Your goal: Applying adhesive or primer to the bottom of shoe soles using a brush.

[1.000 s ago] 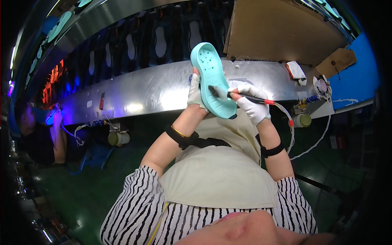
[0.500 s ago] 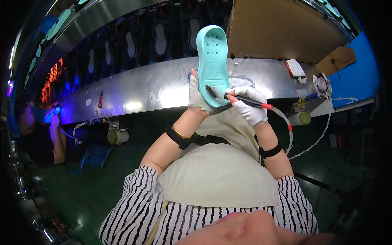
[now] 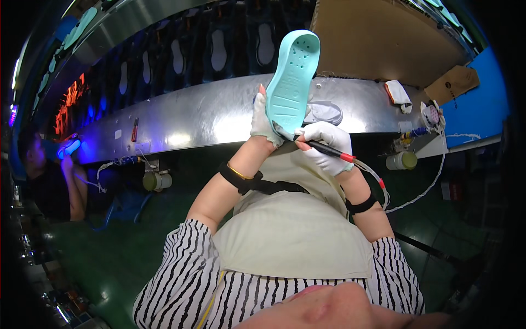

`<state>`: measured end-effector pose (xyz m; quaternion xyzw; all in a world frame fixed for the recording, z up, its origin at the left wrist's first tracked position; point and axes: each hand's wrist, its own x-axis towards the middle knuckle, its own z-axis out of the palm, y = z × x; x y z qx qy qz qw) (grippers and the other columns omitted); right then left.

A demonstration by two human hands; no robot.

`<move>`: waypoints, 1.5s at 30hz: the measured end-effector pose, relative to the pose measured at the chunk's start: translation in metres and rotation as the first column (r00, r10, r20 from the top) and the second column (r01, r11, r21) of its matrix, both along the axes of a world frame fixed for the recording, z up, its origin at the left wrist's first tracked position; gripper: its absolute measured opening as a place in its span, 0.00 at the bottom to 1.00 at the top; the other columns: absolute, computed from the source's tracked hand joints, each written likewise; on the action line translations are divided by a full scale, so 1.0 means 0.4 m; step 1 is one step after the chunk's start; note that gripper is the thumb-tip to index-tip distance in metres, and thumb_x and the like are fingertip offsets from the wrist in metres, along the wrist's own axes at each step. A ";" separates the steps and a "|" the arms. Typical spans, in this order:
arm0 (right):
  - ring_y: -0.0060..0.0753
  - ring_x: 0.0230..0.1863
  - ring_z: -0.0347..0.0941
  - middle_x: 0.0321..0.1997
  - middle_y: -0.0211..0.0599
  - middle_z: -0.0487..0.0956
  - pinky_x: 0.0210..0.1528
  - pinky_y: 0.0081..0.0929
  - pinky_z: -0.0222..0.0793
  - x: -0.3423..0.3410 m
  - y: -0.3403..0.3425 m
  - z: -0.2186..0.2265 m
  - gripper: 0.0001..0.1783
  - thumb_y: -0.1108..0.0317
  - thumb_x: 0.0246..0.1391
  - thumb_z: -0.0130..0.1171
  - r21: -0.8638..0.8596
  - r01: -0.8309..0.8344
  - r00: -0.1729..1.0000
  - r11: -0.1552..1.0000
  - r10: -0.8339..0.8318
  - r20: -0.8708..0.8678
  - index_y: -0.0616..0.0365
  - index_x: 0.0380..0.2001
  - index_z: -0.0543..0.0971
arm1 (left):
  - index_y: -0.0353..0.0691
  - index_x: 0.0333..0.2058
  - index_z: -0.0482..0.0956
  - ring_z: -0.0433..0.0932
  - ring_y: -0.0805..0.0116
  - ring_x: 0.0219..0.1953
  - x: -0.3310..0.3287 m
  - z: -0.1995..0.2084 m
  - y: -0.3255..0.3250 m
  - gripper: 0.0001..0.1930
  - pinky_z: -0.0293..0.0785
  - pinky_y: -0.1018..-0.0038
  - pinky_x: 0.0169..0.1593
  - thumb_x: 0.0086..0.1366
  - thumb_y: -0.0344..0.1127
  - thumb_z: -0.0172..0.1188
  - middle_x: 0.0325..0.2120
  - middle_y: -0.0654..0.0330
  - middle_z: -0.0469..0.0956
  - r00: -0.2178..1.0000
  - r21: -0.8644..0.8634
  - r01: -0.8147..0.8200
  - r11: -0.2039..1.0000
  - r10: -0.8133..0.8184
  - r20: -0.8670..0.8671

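A turquoise shoe sole [image 3: 291,88] with a raised rim stands tilted in front of me, its inner face toward me. My gloved left hand [image 3: 265,118] grips it along the left edge near its lower end; the fingertips are bare. In my gloved right hand [image 3: 327,143] is a brush [image 3: 320,147] with a black handle, a red band and thin tubes at its back end. The bristles touch the sole's lower end and are partly hidden by the rim. Behind my right hand a grey shoe upper [image 3: 324,112] lies on the metal bench.
The metal bench [image 3: 189,118] runs across in front, with dark shoes on a rack [image 3: 219,49] behind it. A cardboard sheet [image 3: 383,41], a folded white cloth [image 3: 398,96] and a red marker-like tool [image 3: 135,130] are nearby. At far left a co-worker [image 3: 55,181] holds a blue-lit sole.
The sole has tipped, its upper end moving right. The brush has gone from the inner face down to the rim at the lower end, my right hand shifting slightly left and down.
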<state>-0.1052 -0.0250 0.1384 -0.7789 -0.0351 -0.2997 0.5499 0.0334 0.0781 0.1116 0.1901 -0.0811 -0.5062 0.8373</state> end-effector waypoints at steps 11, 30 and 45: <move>0.25 0.39 0.75 0.35 0.35 0.79 0.44 0.23 0.70 0.004 -0.007 -0.004 0.09 0.80 0.46 0.65 0.108 -0.172 0.982 0.979 0.179 -0.053 0.62 0.32 0.77 | 0.36 0.60 0.61 0.73 0.45 0.52 0.042 0.003 0.008 0.40 0.72 0.54 0.54 0.63 0.67 0.38 0.54 0.43 0.68 0.990 -0.060 0.137 0.989 -0.135 0.028; 0.30 0.41 0.77 0.38 0.39 0.81 0.46 0.24 0.73 0.034 -0.055 0.005 0.11 0.82 0.42 0.66 0.113 -0.211 0.973 0.971 0.220 -0.075 0.60 0.31 0.79 | 0.39 0.54 0.70 0.78 0.58 0.46 0.091 0.042 -0.009 0.33 0.74 0.64 0.50 0.66 0.62 0.40 0.47 0.51 0.76 0.968 0.245 0.181 0.952 -0.217 0.129; 0.28 0.40 0.77 0.37 0.39 0.82 0.46 0.25 0.73 0.015 -0.139 0.084 0.10 0.82 0.39 0.67 0.001 -0.316 0.884 0.949 0.295 -0.362 0.63 0.29 0.80 | 0.38 0.52 0.72 0.77 0.63 0.43 0.102 0.081 0.001 0.33 0.74 0.68 0.47 0.61 0.62 0.51 0.45 0.52 0.76 0.873 0.615 0.219 0.757 -0.434 0.223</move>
